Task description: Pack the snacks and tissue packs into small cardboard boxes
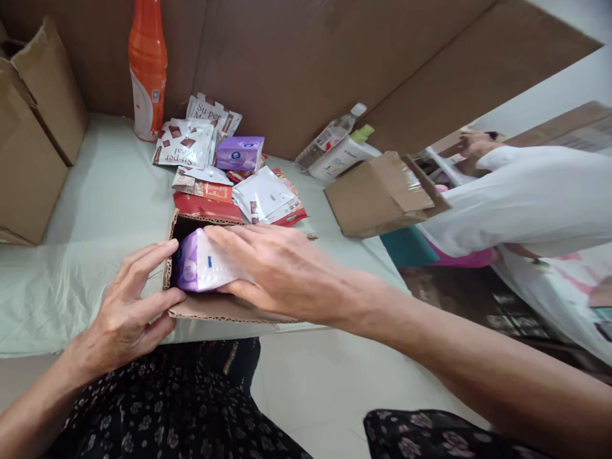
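Note:
A small open cardboard box (229, 307) lies near the front edge of the cloth-covered surface. My left hand (136, 306) grips its left edge, with thumb and fingers at the rim. Inside the box is a purple-and-white tissue pack (210, 264), and my right hand (272, 271) is closed around its right side. Part of the pack is hidden under my right hand. Just behind the box lie a second purple tissue pack (239, 154), white sachets printed "Su-per Meal" (184, 143), a plain white sachet (265, 194) and red packets (205, 207).
An orange bottle (148, 70) stands at the back. A clear bottle (329, 137) and a white green-capped bottle (344, 156) lean beside a cardboard box (377, 194). Larger cartons (29, 153) stand at left. Another person in a white sleeve (535, 191) is at right.

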`<move>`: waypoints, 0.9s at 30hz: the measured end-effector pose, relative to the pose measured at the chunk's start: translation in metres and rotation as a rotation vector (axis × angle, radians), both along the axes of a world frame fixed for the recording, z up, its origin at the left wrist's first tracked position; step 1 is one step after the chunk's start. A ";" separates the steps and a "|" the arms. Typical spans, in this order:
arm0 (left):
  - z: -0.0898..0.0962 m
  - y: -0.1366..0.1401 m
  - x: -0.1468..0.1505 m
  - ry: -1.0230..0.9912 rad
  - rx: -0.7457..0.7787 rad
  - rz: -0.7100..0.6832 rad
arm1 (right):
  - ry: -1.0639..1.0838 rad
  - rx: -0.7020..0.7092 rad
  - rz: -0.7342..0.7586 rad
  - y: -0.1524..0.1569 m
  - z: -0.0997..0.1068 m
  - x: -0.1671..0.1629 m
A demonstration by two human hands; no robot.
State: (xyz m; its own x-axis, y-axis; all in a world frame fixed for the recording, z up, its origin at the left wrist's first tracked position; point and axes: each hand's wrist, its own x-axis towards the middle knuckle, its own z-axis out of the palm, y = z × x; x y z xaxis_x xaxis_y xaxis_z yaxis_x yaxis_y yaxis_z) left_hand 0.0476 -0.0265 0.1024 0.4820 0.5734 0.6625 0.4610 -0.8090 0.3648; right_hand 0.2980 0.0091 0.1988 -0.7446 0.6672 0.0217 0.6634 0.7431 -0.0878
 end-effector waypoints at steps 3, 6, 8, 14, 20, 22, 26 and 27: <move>0.000 0.000 0.000 0.000 -0.015 0.000 | -0.093 -0.075 0.007 0.008 -0.011 -0.008; 0.000 0.000 0.001 0.001 -0.022 -0.001 | -0.135 -0.140 -0.008 0.020 -0.022 -0.018; 0.000 0.001 0.001 0.003 -0.022 -0.001 | -0.150 -0.185 -0.024 0.029 -0.026 -0.027; 0.000 0.003 0.002 0.014 -0.009 0.050 | -0.161 -0.231 -0.017 0.041 -0.032 -0.040; 0.002 0.004 0.003 -0.003 0.010 0.069 | -0.061 -0.218 -0.049 0.037 -0.045 -0.033; 0.002 0.005 0.004 -0.001 0.028 0.098 | -0.035 -0.236 -0.011 0.037 -0.041 -0.028; 0.002 0.006 0.005 -0.012 0.023 0.109 | -0.048 -0.187 0.008 0.033 -0.019 0.002; 0.002 0.005 0.005 -0.014 0.016 0.105 | -0.075 -0.159 -0.017 0.032 -0.014 0.013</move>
